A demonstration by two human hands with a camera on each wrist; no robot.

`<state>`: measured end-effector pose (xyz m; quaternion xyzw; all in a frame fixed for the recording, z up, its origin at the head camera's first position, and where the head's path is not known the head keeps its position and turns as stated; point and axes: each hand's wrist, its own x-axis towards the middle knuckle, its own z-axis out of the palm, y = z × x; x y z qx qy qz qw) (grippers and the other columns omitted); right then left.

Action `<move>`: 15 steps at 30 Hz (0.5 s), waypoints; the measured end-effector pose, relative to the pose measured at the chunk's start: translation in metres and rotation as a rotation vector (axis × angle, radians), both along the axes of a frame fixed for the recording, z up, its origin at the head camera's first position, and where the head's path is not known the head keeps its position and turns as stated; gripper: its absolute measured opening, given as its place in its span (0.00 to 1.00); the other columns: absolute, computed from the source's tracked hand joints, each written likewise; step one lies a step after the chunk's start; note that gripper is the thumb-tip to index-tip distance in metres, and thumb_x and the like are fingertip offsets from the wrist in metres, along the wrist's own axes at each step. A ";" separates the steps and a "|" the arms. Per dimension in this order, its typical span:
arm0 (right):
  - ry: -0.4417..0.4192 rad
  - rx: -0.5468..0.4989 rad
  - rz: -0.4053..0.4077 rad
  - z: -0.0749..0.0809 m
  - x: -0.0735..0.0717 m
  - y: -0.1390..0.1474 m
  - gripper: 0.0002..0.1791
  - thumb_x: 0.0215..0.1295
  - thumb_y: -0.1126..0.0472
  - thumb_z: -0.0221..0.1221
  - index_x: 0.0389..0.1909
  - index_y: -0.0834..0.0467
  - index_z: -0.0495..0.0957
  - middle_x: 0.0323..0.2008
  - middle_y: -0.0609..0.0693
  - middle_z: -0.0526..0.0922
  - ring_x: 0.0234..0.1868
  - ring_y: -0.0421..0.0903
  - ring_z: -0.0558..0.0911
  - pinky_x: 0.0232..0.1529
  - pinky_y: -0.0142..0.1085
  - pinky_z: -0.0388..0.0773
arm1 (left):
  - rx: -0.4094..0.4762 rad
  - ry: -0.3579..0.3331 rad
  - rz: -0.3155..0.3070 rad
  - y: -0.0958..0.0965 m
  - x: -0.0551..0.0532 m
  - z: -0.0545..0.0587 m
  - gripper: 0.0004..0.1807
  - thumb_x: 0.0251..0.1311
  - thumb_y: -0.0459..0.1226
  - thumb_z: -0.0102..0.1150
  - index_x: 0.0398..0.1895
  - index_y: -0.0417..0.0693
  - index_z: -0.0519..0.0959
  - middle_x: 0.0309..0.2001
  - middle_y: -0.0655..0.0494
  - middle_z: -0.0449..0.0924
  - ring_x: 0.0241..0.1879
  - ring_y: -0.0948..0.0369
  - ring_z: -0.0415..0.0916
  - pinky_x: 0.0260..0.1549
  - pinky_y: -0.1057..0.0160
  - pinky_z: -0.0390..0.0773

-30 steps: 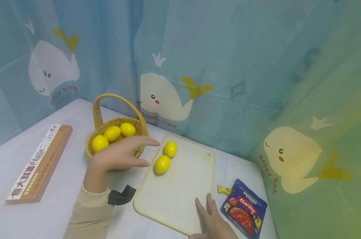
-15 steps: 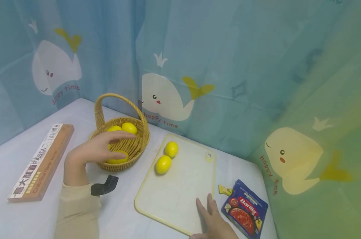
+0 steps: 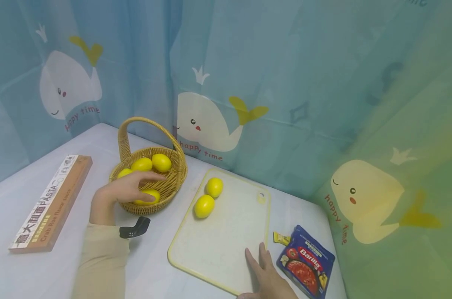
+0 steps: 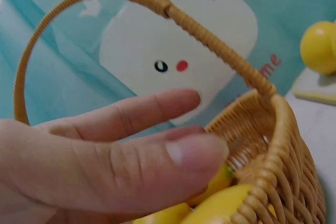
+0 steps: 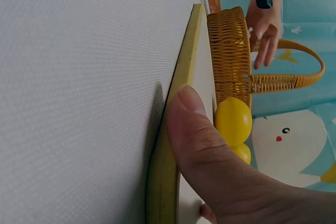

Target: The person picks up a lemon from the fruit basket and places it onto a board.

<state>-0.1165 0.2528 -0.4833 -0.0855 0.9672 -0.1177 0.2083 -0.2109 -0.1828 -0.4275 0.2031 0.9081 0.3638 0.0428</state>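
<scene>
My left hand (image 3: 130,187) hovers over the wicker basket (image 3: 179,176), thumb and fingers apart. Just below its thumb lies a yellow lemon (image 3: 155,195); in the left wrist view no grip on the fruit shows. Farther back in the basket are more lemons (image 3: 141,164), one partly hidden by the hand. My right hand (image 3: 268,278) rests on the near right part of a white cutting board (image 3: 226,245) with a yellow rim. Its fingers are spread, and the thumb lies against the board's edge in the right wrist view. Two lemons (image 3: 204,206) sit on the board's far left part.
A long pasta box (image 3: 52,203) lies at the left of the white table. Right of the board are a blue Barilla pouch (image 3: 308,261) and a small yellow packet (image 3: 281,238). The basket's tall handle (image 3: 151,120) arches up. A whale-print curtain (image 3: 285,83) stands behind.
My left hand has moved from beside the board back over the basket. A lemon now shows at the basket's near side, under its thumb. The right hand has stayed put.
</scene>
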 end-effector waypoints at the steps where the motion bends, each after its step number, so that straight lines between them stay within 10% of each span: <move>1: -0.001 0.000 -0.001 0.000 0.000 0.000 0.66 0.27 0.26 0.65 0.72 0.49 0.56 0.73 0.69 0.43 0.68 0.76 0.49 0.43 0.67 0.74 | -0.005 -0.012 0.003 -0.001 -0.001 -0.002 0.31 0.54 0.40 0.65 0.64 0.55 0.70 0.65 0.52 0.71 0.64 0.48 0.65 0.61 0.42 0.67; 15: -0.007 0.010 -0.008 0.001 0.000 0.001 0.66 0.26 0.25 0.64 0.72 0.49 0.56 0.73 0.69 0.43 0.68 0.76 0.50 0.44 0.67 0.74 | -0.089 -0.041 -0.021 -0.006 -0.004 -0.012 0.29 0.53 0.36 0.64 0.62 0.50 0.73 0.61 0.51 0.74 0.62 0.47 0.68 0.60 0.43 0.68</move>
